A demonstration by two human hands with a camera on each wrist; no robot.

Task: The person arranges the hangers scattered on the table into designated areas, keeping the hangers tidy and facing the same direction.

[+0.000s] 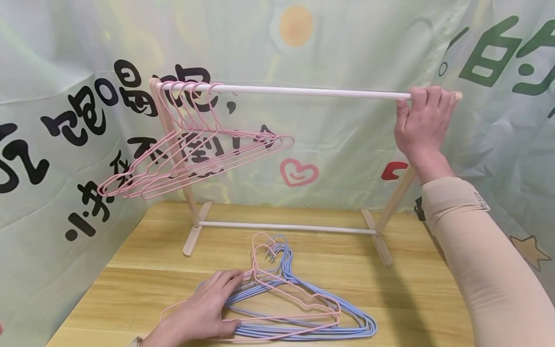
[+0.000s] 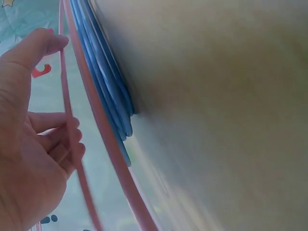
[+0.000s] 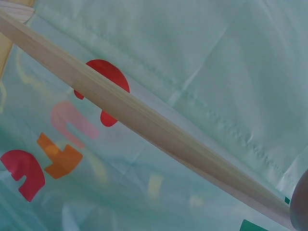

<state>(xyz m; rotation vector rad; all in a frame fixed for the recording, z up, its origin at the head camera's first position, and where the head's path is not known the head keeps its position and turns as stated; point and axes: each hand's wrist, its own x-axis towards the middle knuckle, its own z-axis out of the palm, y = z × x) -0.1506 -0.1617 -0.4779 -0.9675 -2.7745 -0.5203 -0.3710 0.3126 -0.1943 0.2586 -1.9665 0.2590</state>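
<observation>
At the front of the table, two pink hangers [image 1: 254, 253] lie over a stack of blue hangers [image 1: 303, 331]. My left hand [image 1: 204, 303] reaches across the left side of this pile. The left wrist view shows its thumb [image 2: 50, 42] and curled fingers at the upper pink wire [image 2: 66, 91], while a second pink wire [image 2: 103, 125] runs beside the blue ones. On the right, my right hand [image 1: 425, 125] grips the white top rod [image 1: 312, 91] of a wooden rack near its end. Several pink hangers [image 1: 191, 127] hang at the rod's left end.
The rack's wooden feet [image 1: 197, 241] stand on the wood-grain table [image 1: 130, 284], joined by a low white bar [image 1: 282, 226]. Behind it hangs a pale green printed cloth [image 1: 347, 144]. In the right wrist view, a wooden rack post [image 3: 144, 118] crosses diagonally.
</observation>
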